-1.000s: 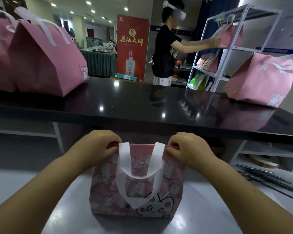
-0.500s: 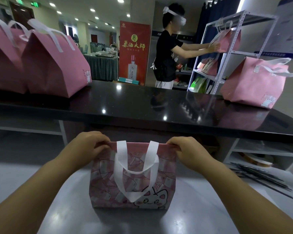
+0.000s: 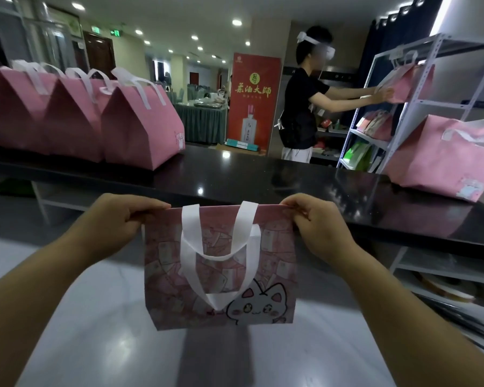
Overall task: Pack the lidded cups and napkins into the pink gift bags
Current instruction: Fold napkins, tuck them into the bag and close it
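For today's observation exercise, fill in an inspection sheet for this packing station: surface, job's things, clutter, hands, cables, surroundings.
Surface: pale glossy worktop, with a black counter behind it.
Job's things: cat-print pink gift bag held by its top edge, top closed flat, white handles hanging down its front. Closed pink bags in a row on the counter's left, one more on its right. No cups or napkins seen.
Clutter: dark thin rods at the right edge.
Hands: left hand and right hand each pinch a top corner of the bag.
Cables: nothing seen.
Surroundings: another person reaching to a metal shelf rack; red banner.
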The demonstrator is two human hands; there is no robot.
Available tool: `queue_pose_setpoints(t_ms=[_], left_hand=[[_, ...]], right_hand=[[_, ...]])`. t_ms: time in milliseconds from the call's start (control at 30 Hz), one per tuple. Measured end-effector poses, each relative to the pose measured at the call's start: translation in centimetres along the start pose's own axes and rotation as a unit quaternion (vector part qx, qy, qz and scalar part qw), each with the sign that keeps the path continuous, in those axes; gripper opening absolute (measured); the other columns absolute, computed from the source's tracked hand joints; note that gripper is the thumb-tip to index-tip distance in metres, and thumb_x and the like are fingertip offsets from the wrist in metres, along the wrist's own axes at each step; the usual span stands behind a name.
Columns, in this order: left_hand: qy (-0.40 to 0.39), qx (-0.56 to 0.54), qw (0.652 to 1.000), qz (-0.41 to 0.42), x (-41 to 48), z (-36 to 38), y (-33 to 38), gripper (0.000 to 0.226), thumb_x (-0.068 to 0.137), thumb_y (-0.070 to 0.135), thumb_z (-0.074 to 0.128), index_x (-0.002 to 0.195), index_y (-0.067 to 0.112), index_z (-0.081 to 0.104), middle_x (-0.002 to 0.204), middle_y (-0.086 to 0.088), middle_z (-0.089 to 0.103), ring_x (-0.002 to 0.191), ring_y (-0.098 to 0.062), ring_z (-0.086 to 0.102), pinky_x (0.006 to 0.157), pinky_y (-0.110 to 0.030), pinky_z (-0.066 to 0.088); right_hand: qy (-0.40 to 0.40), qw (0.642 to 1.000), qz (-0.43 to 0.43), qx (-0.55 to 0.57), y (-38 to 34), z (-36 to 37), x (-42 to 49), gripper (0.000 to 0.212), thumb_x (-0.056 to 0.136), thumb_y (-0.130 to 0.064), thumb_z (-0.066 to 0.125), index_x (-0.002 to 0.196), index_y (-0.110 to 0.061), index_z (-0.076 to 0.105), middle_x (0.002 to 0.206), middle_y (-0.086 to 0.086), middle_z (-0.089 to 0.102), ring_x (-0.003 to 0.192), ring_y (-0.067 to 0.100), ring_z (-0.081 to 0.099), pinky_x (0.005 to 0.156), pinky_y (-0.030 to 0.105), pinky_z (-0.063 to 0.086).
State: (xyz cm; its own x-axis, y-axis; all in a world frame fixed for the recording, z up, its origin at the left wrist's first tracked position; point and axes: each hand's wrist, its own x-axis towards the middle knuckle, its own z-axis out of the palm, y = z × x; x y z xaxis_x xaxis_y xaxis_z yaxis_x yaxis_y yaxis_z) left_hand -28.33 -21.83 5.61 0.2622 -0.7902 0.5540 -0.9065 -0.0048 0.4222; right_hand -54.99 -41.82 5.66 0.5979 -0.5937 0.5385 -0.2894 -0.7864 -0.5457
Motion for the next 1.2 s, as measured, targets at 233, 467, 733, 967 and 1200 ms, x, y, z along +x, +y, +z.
queue_pose_setpoints(t_ms=[233, 467, 733, 967, 1200], left_hand=[[0.04, -0.017, 0.999, 0.025, 3.8, -6.0, 0.0, 0.057, 0.069, -0.028, 0.047, 0.11, 0.007, 0.066, 0.101, 0.001, 0.066, 0.087, 0.011, 0.06, 0.077, 0.003, 0.039], [0.108, 0.043, 0.988, 0.097, 11.4, -10.6, -4.3, 0.041, 0.08, -0.007, 0.06, 0.116, 0.011, 0.062, 0.107, -0.004, 0.064, 0.089, -0.012, 0.058, 0.085, -0.026, 0.043], [0.201, 0.009, 0.974, 0.102, 20.2, -11.2, -10.1, 0.021, 0.077, 0.01, 0.071, 0.098, 0.01, 0.07, 0.092, -0.008, 0.071, 0.074, -0.015, 0.061, 0.074, -0.027, 0.043], [0.1, -0.049, 0.986, 0.124, 22.0, -6.6, -13.2, 0.015, 0.081, 0.012, 0.067, 0.095, 0.014, 0.069, 0.082, 0.003, 0.068, 0.069, -0.003, 0.06, 0.065, -0.022, 0.047], [-0.076, -0.172, 0.981, 0.05, 20.9, -0.7, -13.9, 0.037, 0.079, 0.049, 0.062, 0.112, 0.032, 0.061, 0.096, 0.023, 0.06, 0.085, 0.007, 0.058, 0.072, -0.016, 0.048]], right_hand=[[0.089, 0.994, -0.065, 0.021, -4.0, -1.4, 4.9, 0.026, 0.087, 0.005, 0.056, 0.097, -0.016, 0.068, 0.086, -0.008, 0.066, 0.082, -0.001, 0.063, 0.071, 0.007, 0.048], [0.222, 0.969, -0.108, -0.017, -9.0, -0.2, 11.4, 0.016, 0.088, -0.005, 0.06, 0.101, -0.009, 0.069, 0.083, -0.011, 0.064, 0.078, -0.004, 0.06, 0.072, 0.009, 0.048], [0.333, 0.928, -0.111, -0.125, -12.0, 2.4, 17.7, 0.018, 0.09, -0.002, 0.056, 0.103, -0.004, 0.068, 0.094, 0.005, 0.068, 0.084, 0.01, 0.057, 0.073, 0.008, 0.042], [0.359, 0.901, -0.085, -0.229, -11.9, 8.2, 21.9, 0.021, 0.091, -0.001, 0.052, 0.105, 0.002, 0.066, 0.095, 0.019, 0.069, 0.089, 0.033, 0.064, 0.075, 0.04, 0.053], [0.336, 0.907, -0.069, -0.243, -10.5, 13.9, 23.6, 0.017, 0.09, -0.007, 0.054, 0.097, 0.002, 0.067, 0.083, 0.017, 0.068, 0.077, 0.034, 0.063, 0.062, 0.045, 0.053]])
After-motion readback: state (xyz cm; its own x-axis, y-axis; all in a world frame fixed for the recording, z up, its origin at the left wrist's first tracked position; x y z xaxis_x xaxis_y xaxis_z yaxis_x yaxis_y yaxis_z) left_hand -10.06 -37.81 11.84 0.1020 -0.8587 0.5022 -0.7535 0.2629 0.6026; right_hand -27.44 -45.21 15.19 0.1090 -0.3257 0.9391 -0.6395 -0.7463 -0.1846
